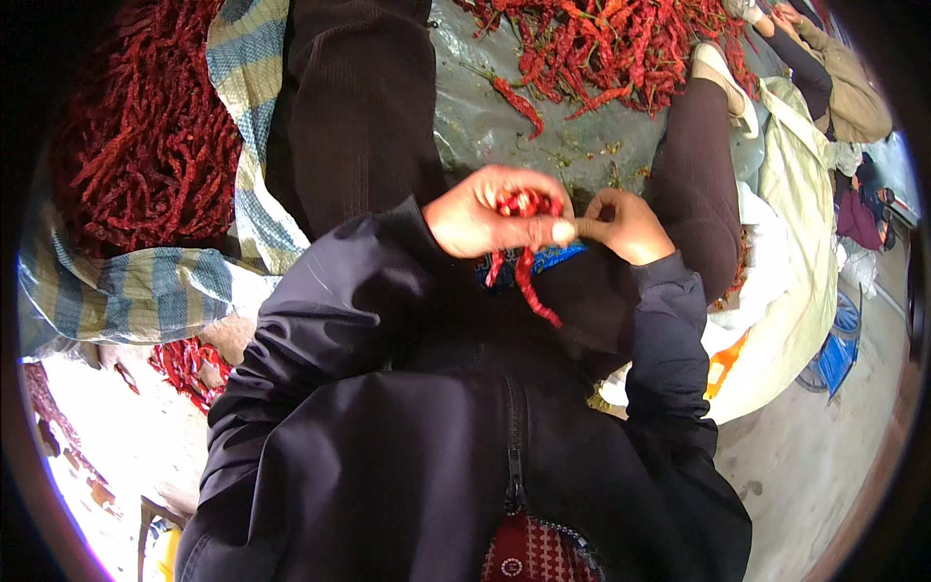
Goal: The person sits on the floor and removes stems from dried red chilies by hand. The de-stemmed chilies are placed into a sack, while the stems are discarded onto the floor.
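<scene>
Several dried red chili peppers (534,284) are held in my left hand (502,214), its fingers curled round them, with their wrinkled ends hanging down over my lap. My right hand (622,222) touches the thumb and fingertips of the left, its own thumb and forefinger pinched together; whether something small is between them cannot be told. Beyond my hands, a heap of red chilies with green stems (618,51) lies on a grey-green plastic sheet (596,156). One loose chili (518,105) lies at the near side of that heap.
At left, an open striped woven sack (251,145) holds many dark red chilies (160,160). A pale green sack (793,254) and a white bag (760,269) stand at right. More chilies (193,371) lie at lower left. Other people sit at upper right, near a blue cart (836,349).
</scene>
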{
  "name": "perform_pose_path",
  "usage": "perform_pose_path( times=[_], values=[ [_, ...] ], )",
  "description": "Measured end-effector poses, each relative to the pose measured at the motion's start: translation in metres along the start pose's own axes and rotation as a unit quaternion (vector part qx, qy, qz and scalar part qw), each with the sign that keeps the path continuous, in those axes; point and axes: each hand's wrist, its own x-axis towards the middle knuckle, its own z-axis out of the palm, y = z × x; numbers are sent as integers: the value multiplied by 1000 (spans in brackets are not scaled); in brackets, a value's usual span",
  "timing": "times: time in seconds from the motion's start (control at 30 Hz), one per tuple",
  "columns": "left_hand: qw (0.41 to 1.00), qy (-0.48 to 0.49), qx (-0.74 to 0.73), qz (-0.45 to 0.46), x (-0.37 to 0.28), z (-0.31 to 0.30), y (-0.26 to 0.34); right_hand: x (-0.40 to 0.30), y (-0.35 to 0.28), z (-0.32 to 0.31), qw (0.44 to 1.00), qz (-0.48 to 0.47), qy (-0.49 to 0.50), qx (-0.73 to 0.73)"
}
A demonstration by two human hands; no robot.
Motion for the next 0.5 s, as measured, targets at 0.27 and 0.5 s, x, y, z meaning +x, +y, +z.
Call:
perform_pose_path(
  times=[0.27, 0.5],
  values=[
    [991, 129, -29, 6, 14, 0, -12, 119, -22, 35, 957, -88, 272, -52],
    [943, 326, -71, -4, 34, -20, 1, 13, -64, 14, 948, -40, 76, 307]
  ],
)
